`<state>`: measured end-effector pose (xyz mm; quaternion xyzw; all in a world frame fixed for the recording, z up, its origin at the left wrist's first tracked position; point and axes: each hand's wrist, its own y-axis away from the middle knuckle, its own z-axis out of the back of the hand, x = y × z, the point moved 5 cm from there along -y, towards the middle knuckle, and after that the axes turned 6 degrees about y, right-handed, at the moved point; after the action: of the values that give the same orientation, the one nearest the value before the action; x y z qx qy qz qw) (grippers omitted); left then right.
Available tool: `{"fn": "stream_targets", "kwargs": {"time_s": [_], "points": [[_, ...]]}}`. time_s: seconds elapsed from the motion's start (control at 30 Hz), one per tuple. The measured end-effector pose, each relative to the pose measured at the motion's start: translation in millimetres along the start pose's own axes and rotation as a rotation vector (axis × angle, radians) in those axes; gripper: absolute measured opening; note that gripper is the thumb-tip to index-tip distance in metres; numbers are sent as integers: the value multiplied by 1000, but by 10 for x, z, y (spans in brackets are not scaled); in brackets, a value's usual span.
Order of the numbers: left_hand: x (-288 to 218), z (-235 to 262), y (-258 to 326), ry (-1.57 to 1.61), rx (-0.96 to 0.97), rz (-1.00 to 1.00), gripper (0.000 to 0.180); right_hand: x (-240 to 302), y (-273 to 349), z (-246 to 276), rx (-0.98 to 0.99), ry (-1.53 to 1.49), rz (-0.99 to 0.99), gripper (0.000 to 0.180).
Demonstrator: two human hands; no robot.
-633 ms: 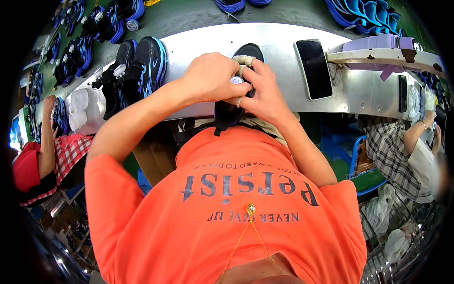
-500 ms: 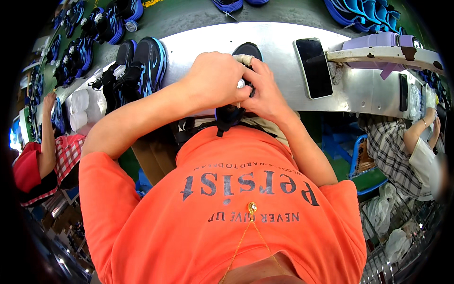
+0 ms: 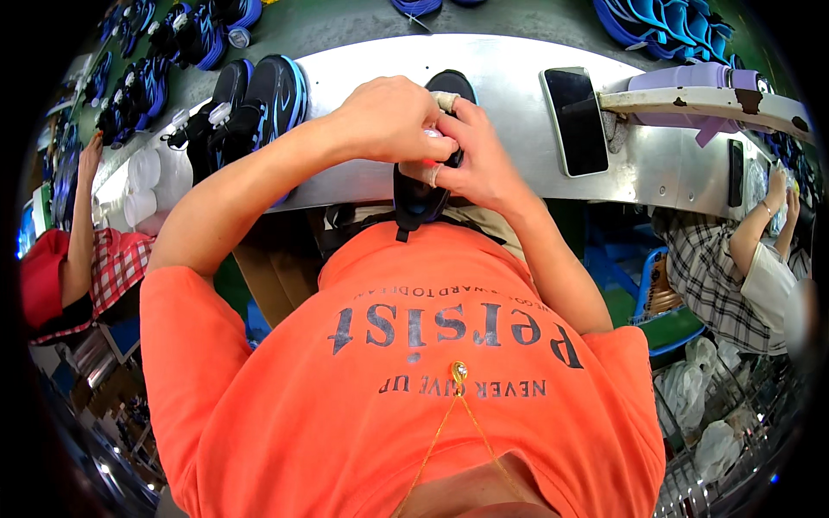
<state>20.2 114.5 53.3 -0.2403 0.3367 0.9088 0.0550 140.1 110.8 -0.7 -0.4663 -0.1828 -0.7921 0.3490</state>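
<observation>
A black and dark blue sports shoe lies in front of me at the table's near edge, toe pointing away and heel toward my body. Both hands cover its lace area. My left hand reaches in from the left, its fingers closed in a pinch around a small whitish round piece above the shoe's opening. Facing it, my right hand has its fingers curled over the same spot, with pale wraps on its forefinger and thumb. Exactly what the right fingertips grip is hidden.
A pair of similar shoes stands left of my hands, near stacked white plastic cups. To the right lie a phone, a chipped white metal bar and a lilac bottle. Co-workers sit at both sides; more shoes line the green surface beyond.
My hands stay at the shoe's lace area. The right fingers have shifted, with the thumb now lower and extended toward the left. The whole view has moved slightly.
</observation>
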Motion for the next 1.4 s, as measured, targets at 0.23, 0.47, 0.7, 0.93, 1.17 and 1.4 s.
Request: {"fn": "stream_targets", "kwargs": {"time_s": [0.23,0.47,0.7,0.93,1.17,1.4], "points": [[25,-121,277,144,-291,-322,30,-59,27,-18,-8,8,68,66],[218,-355,423,645,-451,-377,40,-64,99,238,89,-201,59,70],[303,-324,259,687,-218,-628,34,-102,98,259,96,-270,-3,65],[322,-306,211,641,-12,-591,32,-74,55,259,132,-110,62,59],[304,-539,904,344,-640,-537,30,-230,-172,568,76,-197,-151,30],[355,-800,796,395,-617,-462,24,308,-1815,505,-202,472,360,48]]}}
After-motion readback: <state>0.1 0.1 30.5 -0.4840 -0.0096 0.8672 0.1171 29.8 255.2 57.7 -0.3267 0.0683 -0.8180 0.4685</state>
